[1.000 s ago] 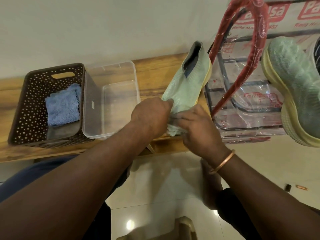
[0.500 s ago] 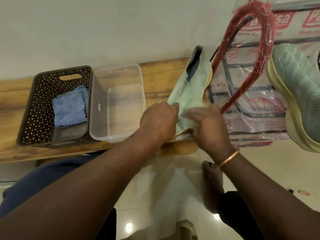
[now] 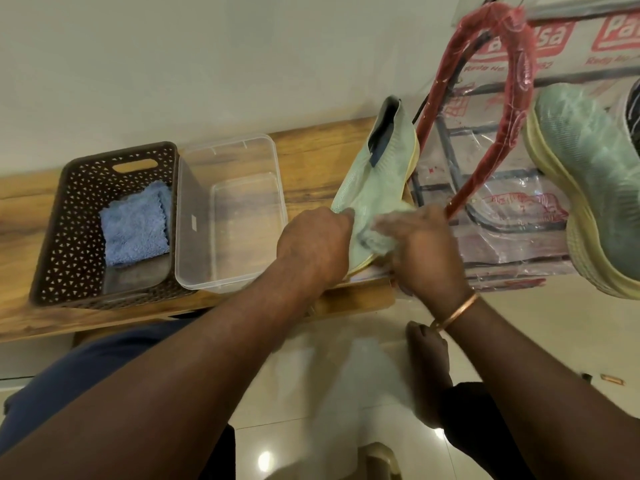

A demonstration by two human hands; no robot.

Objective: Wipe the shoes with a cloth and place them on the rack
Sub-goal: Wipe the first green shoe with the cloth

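Note:
A pale green slip-on shoe [image 3: 381,174] with a yellow sole lies on the wooden bench [image 3: 311,157], toe towards me. My left hand [image 3: 313,245] grips its toe end. My right hand [image 3: 422,247], blurred by motion, holds a pale cloth [image 3: 375,239] bunched against the shoe's toe. A second green shoe [image 3: 588,181] sits on the shoe rack [image 3: 491,216] at the right, whose red and dark frame is wrapped in printed plastic.
A brown perforated basket [image 3: 69,230] with a folded blue cloth [image 3: 135,225] stands at the bench's left. Beside it is a clear plastic tub [image 3: 228,213]. Glossy tiled floor and my foot [image 3: 429,368] lie below the bench.
My right hand has rubbed the cloth back and forth over the shoe's toe. My left hand has kept its grip. The view has shifted slightly.

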